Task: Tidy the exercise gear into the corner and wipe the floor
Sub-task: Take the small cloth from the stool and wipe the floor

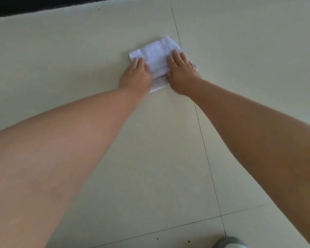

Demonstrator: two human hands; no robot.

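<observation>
Looking down from the head camera, I see both bare arms stretched forward over a pale tiled floor (79,51), with the white cloth (157,57) lying folded flat on it, far out ahead and just left of a dark grout line (177,33) that runs away from me; the cloth's right edge touches or slightly covers that line. My left hand (136,76) lies palm down on the cloth's near-left corner, fingers laid out fairly straight and pressing, not curled round anything. My right hand (182,72) rests flat on the cloth's right part, fingers spread and extended, so neither hand is clenched or pinching; both simply press the fabric to the tile. Much of the cloth's near half is covered by the two hands, and only a strip shows between the wrists, so I cannot tell how many folds it has. Both thumbs are mostly hidden. A black strip (25,6) runs along the top left edge, cut off by the frame, and I cannot make out what it is. At the bottom right a grey rounded shape (228,243) is cropped and partly behind my right forearm; it is too cut off to identify. A few dark specks (157,238) dot the tile near the bottom edge.
</observation>
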